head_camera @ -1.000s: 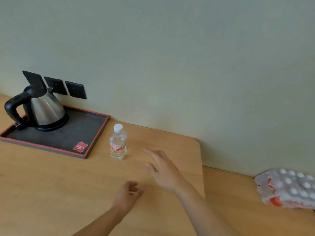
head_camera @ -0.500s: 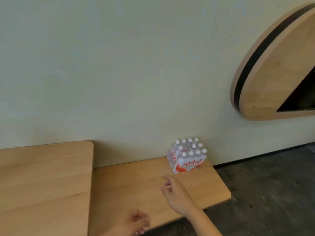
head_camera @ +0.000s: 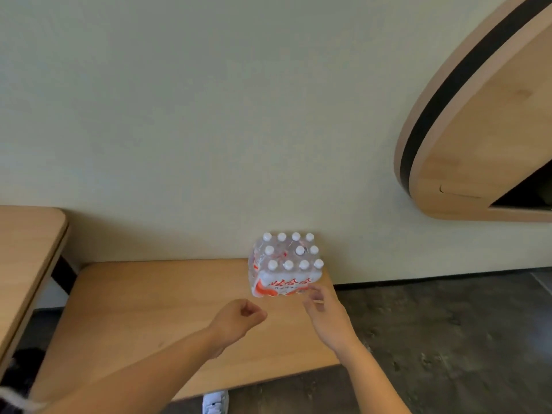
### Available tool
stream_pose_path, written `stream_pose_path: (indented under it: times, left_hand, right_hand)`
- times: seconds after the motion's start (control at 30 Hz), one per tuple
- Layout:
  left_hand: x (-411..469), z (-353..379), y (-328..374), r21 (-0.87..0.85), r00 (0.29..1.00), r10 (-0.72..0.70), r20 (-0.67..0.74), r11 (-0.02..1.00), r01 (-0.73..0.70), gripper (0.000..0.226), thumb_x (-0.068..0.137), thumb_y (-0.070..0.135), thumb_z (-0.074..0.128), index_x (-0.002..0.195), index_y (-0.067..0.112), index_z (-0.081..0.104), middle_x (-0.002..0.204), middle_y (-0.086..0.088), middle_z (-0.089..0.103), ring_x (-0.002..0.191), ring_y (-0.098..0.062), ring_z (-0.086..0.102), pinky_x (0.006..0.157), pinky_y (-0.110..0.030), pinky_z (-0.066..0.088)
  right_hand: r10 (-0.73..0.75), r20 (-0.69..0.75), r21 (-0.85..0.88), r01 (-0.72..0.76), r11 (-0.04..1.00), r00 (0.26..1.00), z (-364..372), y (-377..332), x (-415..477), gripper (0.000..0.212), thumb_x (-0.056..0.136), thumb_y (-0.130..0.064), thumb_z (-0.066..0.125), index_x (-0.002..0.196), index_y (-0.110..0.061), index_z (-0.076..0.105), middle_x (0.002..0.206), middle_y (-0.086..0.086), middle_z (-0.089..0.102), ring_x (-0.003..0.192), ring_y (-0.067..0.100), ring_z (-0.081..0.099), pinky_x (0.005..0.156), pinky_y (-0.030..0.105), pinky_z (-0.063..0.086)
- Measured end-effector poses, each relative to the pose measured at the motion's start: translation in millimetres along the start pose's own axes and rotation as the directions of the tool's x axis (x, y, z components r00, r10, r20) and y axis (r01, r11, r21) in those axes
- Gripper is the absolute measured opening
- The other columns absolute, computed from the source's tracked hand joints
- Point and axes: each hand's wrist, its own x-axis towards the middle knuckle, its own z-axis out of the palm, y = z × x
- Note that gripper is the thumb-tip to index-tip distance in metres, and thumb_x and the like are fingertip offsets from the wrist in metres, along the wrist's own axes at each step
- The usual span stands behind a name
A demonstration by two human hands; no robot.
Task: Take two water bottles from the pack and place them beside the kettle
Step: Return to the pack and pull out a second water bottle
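your right hand (head_camera: 327, 316) reaches forward with its fingers loosely spread and empty, the fingertips (head_camera: 312, 289) right at the lower front corner of the pack of water bottles (head_camera: 285, 267) — whether they actually touch the plastic wrap is too blurred to tell. your left hand (head_camera: 237, 319) hangs over the bench, curled into a loose fist with nothing in it, a little short of the pack and to its left. the pack stands upright on the far right end of the low wooden bench (head_camera: 149, 309), its back against the pale wall (head_camera: 209, 115); white caps show in rows on top, and one spot in the middle row has no cap — the wrap there looks torn or crumpled. red lettering and red patches run across the pack's front face. to your left the rounded corner of a higher wooden table (head_camera: 27, 249) sits above the bench level. a rounded wooden panel with a dark band (head_camera: 478, 121) is mounted on the wall to the upper right. the floor (head_camera: 448, 339) beside the bench is dark and mottled, and a white shoe (head_camera: 215, 401) shows below the bench's front edge.
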Motion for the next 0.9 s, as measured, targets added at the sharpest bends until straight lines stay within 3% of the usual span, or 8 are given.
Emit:
stream_pose_path:
  times: [0.1,0.27,0.43,0.5,0.67,0.77,0.83,0.9]
  left_hand:
    - [72,15,16,-0.069,1.0,-0.01,0.01,0.998,0.011,0.019,0.092,0.03,0.071,0.097,0.012,0.07,0.088,0.001,0.066,0.074,-0.011,0.056,0.063,-0.023,0.046]
    - [171,29,45,-0.129,0.998,-0.045,-0.047,0.991,0.039,0.01,0.091,0.027,0.072,0.093,0.018,0.07,0.096,0.0,0.071,0.082,-0.012,0.061,0.071,-0.025,0.047]
    - [231,32,62,-0.071,0.992,-0.052,-0.117,0.997,0.044,0.004,0.089,0.031,0.071,0.088,0.027,0.069,0.092,0.012,0.071,0.084,0.0,0.064,0.065,-0.017,0.044]
    - [254,35,58,-0.033,0.991,-0.045,-0.13,0.999,0.041,0.005,0.088,0.032,0.071,0.088,0.03,0.067,0.09,0.013,0.071,0.087,-0.003,0.066,0.066,-0.016,0.044]
    - [307,49,37,0.128,0.982,0.031,-0.184,0.992,-0.007,0.019,0.088,0.036,0.074,0.101,0.026,0.066,0.1,0.016,0.067,0.104,-0.011,0.063,0.079,-0.014,0.042]
    - [329,60,17,0.518,0.952,0.194,-0.237,0.854,-0.045,0.057,0.08,0.05,0.076,0.128,0.024,0.06,0.141,0.005,0.053,0.14,-0.018,0.038,0.111,-0.028,0.03]
    - [337,69,3,0.682,0.957,0.229,-0.18,0.73,-0.046,0.087,0.078,0.066,0.068,0.148,0.023,0.04,0.166,0.002,0.016,0.155,-0.02,0.002,0.125,-0.039,0.008]
    - [342,79,-11,0.735,0.954,0.253,-0.164,0.675,-0.053,0.101,0.079,0.077,0.054,0.157,0.022,0.022,0.166,0.005,-0.012,0.152,-0.019,-0.022,0.126,-0.04,-0.002]
  right_hand:
    - [0.0,0.021,-0.023,0.001,1.0,1.0,-12,13,58,0.031,0.095,-0.037,0.054,0.125,-0.037,0.046,0.112,-0.019,0.054,0.099,-0.005,0.052,0.071,0.01,0.039]
    - [0.043,0.066,-0.035,-0.04,0.999,0.997,-20,28,149,0.034,0.095,-0.032,0.053,0.129,-0.031,0.047,0.118,-0.01,0.054,0.106,0.005,0.055,0.082,0.019,0.043]
    - [0.043,0.141,-0.029,-0.039,0.999,0.989,-18,33,220,0.031,0.096,-0.026,0.052,0.127,-0.027,0.05,0.108,-0.024,0.051,0.111,0.01,0.054,0.091,0.028,0.046]
    - [0.043,0.163,-0.039,-0.037,0.999,0.986,-12,40,248,0.032,0.096,-0.024,0.051,0.128,-0.025,0.05,0.109,-0.022,0.051,0.113,0.012,0.054,0.095,0.034,0.047]
    - [0.036,0.211,-0.125,-0.01,0.992,0.977,8,70,311,0.033,0.096,-0.025,0.052,0.128,-0.023,0.051,0.115,-0.008,0.056,0.103,0.007,0.054,0.082,0.023,0.044]
    - [-0.062,0.246,-0.315,0.141,0.938,0.967,17,91,339,0.033,0.095,-0.021,0.052,0.127,-0.02,0.053,0.118,-0.001,0.06,0.096,0.01,0.054,0.078,0.021,0.039]
    - [-0.131,0.289,-0.412,0.247,0.877,0.948,22,101,354,0.038,0.093,-0.019,0.053,0.131,-0.021,0.051,0.118,0.001,0.059,0.1,0.017,0.056,0.078,0.024,0.041]
    - [-0.185,0.353,-0.474,0.345,0.81,0.917,27,110,365,0.044,0.093,-0.019,0.053,0.136,-0.023,0.046,0.115,0.002,0.058,0.103,0.02,0.052,0.081,0.028,0.044]
